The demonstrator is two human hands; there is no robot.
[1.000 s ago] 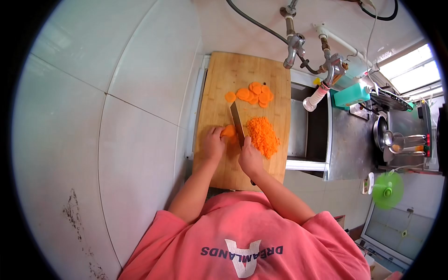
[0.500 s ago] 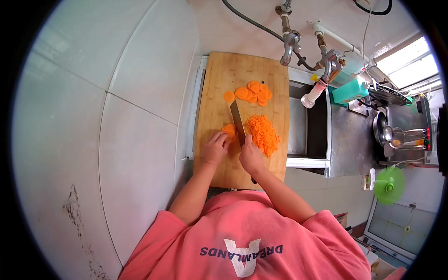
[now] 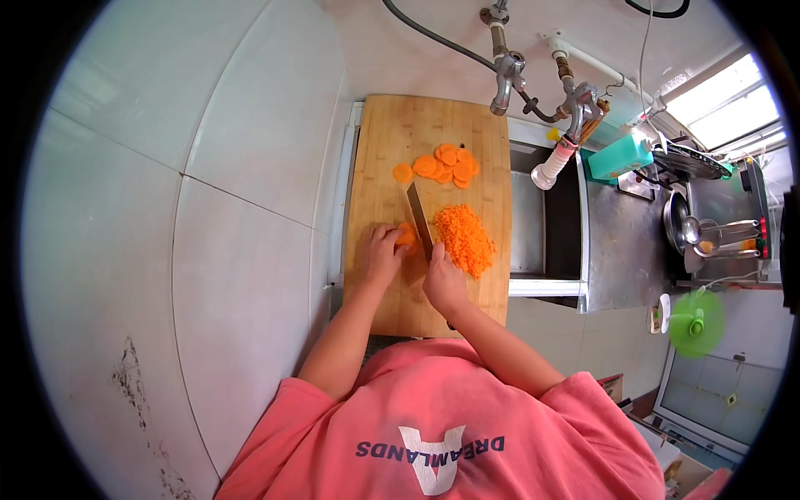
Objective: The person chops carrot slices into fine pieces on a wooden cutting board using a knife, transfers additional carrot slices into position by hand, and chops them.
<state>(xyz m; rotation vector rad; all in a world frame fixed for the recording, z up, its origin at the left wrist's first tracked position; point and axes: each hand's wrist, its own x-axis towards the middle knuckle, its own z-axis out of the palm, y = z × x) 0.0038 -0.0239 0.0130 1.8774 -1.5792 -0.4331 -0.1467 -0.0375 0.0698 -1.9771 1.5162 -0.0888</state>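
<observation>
One knife (image 3: 421, 217), beside one chopped pile (image 3: 465, 240), is gripped by the right hand (image 3: 445, 280) while the left hand (image 3: 383, 252) holds carrot (image 3: 407, 236) under curled fingers.

Pink shirt (image 3: 446, 392), white print (image 3: 431, 473), perhaps cracked

Knife handle (image 3: 451, 326) mostly hidden, it seems.

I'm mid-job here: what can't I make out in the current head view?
- Knife handle: in the head view, mostly covered by the right hand.
- Carrot piece: in the head view, partly covered by the left hand.
- Green fan: in the head view, its blades are blurred.
- Black hose at top right: its upper part is cut off by the head view's top edge.
</observation>
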